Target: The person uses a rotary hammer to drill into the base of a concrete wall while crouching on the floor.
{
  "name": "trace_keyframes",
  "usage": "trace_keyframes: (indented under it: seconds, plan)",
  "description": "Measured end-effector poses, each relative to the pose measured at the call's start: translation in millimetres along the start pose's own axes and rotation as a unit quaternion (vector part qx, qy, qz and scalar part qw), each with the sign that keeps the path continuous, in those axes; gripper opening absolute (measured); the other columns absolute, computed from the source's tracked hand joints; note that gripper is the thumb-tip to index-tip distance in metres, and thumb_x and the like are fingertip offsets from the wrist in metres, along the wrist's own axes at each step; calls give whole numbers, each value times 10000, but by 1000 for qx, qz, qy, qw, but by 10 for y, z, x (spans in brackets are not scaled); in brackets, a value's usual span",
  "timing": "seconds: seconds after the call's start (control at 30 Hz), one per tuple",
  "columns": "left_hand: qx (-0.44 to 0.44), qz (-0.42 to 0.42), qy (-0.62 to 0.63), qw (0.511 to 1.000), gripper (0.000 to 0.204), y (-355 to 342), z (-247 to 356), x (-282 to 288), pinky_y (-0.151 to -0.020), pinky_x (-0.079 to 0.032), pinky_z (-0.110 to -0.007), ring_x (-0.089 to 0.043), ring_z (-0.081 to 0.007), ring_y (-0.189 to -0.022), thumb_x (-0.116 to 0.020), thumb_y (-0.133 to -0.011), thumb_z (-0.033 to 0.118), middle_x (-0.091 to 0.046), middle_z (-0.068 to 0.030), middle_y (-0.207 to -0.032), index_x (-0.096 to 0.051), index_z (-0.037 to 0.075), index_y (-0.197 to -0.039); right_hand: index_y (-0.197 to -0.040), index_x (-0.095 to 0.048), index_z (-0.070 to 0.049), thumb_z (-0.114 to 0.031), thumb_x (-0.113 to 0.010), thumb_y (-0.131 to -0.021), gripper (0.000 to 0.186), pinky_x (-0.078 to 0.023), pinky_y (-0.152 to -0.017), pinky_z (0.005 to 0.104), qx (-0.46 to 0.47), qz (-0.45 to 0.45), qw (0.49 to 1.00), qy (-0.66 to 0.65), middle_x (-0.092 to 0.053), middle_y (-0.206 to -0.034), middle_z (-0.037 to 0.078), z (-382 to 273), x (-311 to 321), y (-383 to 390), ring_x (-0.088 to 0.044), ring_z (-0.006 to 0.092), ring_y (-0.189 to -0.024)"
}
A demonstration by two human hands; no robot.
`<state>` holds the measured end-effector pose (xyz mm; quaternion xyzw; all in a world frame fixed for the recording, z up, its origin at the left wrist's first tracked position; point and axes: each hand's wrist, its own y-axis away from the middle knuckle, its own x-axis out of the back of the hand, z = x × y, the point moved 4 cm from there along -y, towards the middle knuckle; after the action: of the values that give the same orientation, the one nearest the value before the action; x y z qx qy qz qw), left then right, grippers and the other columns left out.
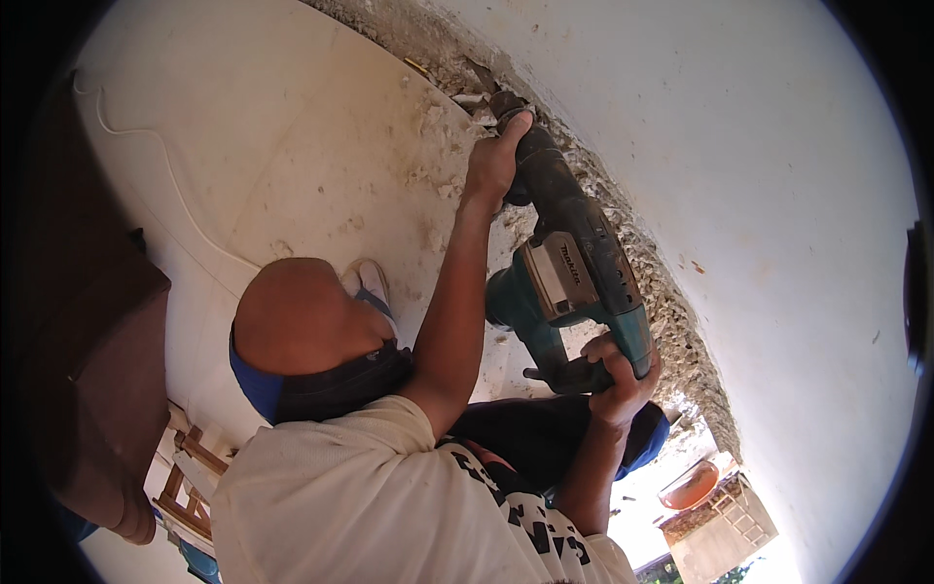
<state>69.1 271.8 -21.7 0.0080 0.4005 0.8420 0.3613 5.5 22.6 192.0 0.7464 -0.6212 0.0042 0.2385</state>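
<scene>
My left hand (498, 161) grips the front barrel of a large teal-and-black demolition hammer (564, 263), near its chuck. My right hand (618, 389) is wrapped round the rear handle. The tool's front end reaches into a rough strip of broken plaster and rubble (671, 321) along the foot of the white wall (798, 214); the very tip is hard to make out. My left bare knee (297, 316) is bent beside my left arm, with a shoe beyond it.
A pale, dusty floor (243, 117) carries a white cable (165, 156). A dark brown covered object (107, 341) stands at the left, with wooden furniture (190, 477) below it. An orange basin (691, 487) and a pale board (720, 535) lie at the lower right.
</scene>
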Motion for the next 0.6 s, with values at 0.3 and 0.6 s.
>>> trace_keyframes:
  seconds: [0.3, 0.6]
  plan:
    - [-3, -15, 3, 1000, 744, -141, -54, 54, -711, -522, -376, -661, -202, -801, -691, -871, 650, -713, -145, -892, -723, -90, -940, -786, -624, 36, -101, -533, -776, 165, -525, -654, 335, 18, -5, 1000, 2, -611, -682, 118, 69, -46, -14, -633, 238, -629]
    - [-19, 58, -160, 985, 781, -12, -96, 28, -720, -507, -402, -644, -225, -773, -661, -870, 695, -688, -138, -822, -711, -84, -867, -834, -659, 34, -68, -567, -735, 169, -490, -673, 286, -15, 1, 995, -97, -672, -712, 80, 98, 64, 60, -635, 179, -664]
